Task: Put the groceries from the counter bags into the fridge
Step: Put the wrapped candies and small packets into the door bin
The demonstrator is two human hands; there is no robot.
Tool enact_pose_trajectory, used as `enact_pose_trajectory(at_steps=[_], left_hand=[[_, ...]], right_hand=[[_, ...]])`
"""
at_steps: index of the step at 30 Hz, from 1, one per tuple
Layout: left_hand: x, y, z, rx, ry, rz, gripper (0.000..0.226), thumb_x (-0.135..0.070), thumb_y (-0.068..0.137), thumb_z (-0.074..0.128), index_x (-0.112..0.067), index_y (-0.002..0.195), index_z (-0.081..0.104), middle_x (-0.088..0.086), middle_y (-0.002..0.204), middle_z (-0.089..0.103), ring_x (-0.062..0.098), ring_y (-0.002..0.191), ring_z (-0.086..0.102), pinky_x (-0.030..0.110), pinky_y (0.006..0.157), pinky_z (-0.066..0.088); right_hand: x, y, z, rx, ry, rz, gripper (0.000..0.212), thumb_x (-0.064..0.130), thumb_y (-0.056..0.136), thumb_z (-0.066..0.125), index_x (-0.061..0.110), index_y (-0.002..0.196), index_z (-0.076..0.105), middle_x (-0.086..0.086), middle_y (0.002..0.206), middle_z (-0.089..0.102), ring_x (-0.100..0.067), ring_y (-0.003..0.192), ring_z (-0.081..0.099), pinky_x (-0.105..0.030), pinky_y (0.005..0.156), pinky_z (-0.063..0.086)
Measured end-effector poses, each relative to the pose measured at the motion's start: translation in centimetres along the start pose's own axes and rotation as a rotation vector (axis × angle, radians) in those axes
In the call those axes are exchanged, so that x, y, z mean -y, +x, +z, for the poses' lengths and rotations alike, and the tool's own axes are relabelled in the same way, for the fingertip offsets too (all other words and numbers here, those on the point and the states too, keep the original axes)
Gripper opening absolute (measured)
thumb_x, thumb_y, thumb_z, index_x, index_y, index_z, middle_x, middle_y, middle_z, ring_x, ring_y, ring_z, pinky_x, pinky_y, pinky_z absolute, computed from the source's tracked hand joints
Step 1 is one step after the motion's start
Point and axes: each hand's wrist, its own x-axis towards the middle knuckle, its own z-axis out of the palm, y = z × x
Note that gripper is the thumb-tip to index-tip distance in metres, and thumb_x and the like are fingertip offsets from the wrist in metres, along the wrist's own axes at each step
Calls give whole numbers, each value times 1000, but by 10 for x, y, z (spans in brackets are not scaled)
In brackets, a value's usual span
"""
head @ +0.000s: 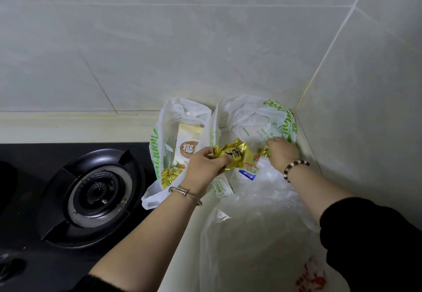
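Clear bag (251,234), two printed bags (242,118); left fingers (206,152), right fingers (274,142) each grip gold packet (235,154)

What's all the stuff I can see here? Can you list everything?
left white bag: one, white with green print, beside the stove
right white bag: one, white with green print, in the wall corner
clear bag: one, see-through with red print, nearest the camera
gold packet: one, shiny gold, held over the right white bag
second gold packet: one, gold, inside the left white bag
cream packet: one, cream with brown label, inside the left white bag
blue packet: one, blue and white, under the gold packet
gas burner: one, black, far left
bangle: one, silver, left wrist
bead bracelet: one, brown and white, right wrist
left hand: grips the gold packet
right hand: fingers pinch its other end
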Motion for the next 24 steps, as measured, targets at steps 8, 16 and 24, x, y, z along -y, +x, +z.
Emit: enact_pose_trajectory(at_steps=[8,16,24], left_hand=[[-10,-10,-3,31,16,7,6,-8,78,71,-7,81,66,9,81,65,17,72,62,24,70,55],[-23,-50,-18,-138,-108,144,8,-8,78,71,-13,77,65,9,84,68,20,77,64,35,82,55],[-24,-106,-83,-390,-208,222,11,-14,75,73,-10,79,64,9,78,67,23,75,64,42,83,54]], right_hand=[[17,-16,-33,-162,253,148,41,26,78,68,9,112,55,-11,111,55,-29,97,56,-32,67,45],[67,-60,-70,-425,560,108,43,29,72,74,10,107,57,-8,106,56,-28,96,55,-39,74,50],[155,-115,-104,-567,766,-128,48,23,71,75,11,114,55,-5,108,60,-23,106,51,-33,81,44]])
